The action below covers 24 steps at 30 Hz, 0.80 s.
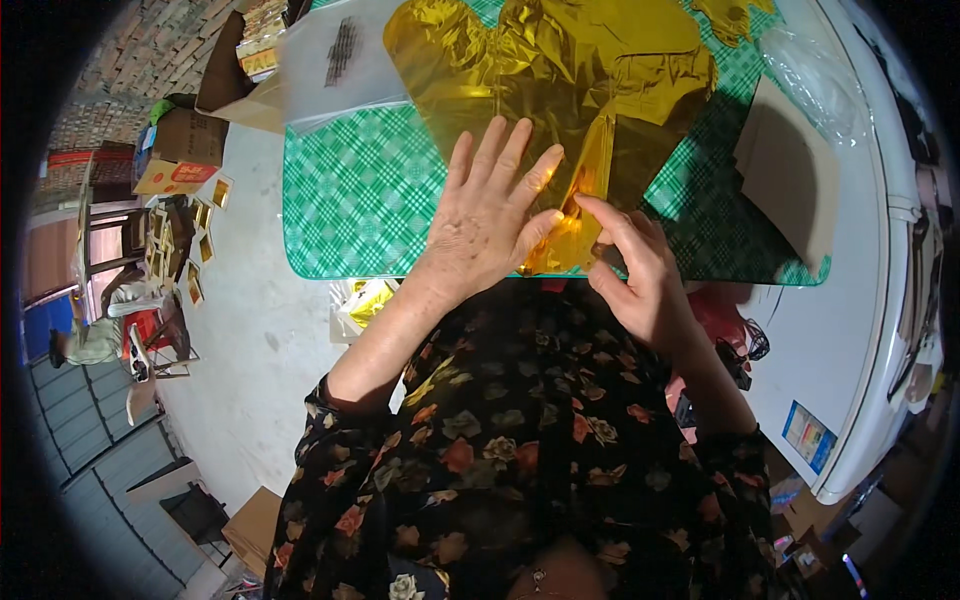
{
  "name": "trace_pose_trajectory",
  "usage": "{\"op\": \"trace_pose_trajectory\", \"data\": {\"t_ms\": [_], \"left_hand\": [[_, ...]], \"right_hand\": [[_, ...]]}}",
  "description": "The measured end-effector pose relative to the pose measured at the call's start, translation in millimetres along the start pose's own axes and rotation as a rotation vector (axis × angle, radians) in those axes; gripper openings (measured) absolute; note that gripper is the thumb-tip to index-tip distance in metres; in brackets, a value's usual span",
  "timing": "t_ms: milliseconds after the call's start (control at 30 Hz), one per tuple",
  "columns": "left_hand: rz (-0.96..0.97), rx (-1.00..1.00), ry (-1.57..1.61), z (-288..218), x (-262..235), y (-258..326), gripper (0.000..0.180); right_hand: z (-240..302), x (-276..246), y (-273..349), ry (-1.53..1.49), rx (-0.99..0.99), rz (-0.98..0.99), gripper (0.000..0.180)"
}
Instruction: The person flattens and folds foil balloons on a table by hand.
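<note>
A large flat piece of shiny gold foil with rounded lobes, like an uninflated foil balloon, lies over the green checked tabletop. It narrows to a creased, folded strip near the table's front edge. My left hand is spread flat on the foil, its fingers pointing away from me and its thumb by the strip. On the strip's right side, the index fingertip of my right hand touches the fold. That hand's thumb stands apart from the index finger, and its other fingers are curled and partly hidden.
A clear plastic bag lies at the table's back left. On the right are a pale card sheet, crumpled clear plastic and a white appliance. Cardboard boxes stand left; another person sits far left.
</note>
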<state>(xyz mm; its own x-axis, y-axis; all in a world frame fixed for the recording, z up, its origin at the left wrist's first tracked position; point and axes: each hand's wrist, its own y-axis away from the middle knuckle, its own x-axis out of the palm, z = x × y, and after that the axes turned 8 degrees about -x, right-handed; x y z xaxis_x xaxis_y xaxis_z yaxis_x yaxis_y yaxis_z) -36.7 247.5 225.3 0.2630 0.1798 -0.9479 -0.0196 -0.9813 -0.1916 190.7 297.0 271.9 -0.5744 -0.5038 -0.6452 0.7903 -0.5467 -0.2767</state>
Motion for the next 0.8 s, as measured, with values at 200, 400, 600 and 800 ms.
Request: {"op": "trace_pose_trajectory", "data": {"t_ms": [200,400,600,800], "left_hand": [[0.002,-0.008,0.006,-2,1,-2,0.071],[-0.034,-0.003,-0.017,-1,3,-2,0.077],[-0.052,0.002,0.011,-2,5,-2,0.086],[-0.051,0.002,0.015,-3,3,-2,0.089]], "right_hand": [[-4,13,2,-0.001,0.122,-0.140,0.048],[-2,16,10,0.055,0.189,-0.160,0.040],[-2,20,14,0.303,0.146,-0.157,0.033],[-1,8,12,0.636,0.028,-0.176,0.029]]}}
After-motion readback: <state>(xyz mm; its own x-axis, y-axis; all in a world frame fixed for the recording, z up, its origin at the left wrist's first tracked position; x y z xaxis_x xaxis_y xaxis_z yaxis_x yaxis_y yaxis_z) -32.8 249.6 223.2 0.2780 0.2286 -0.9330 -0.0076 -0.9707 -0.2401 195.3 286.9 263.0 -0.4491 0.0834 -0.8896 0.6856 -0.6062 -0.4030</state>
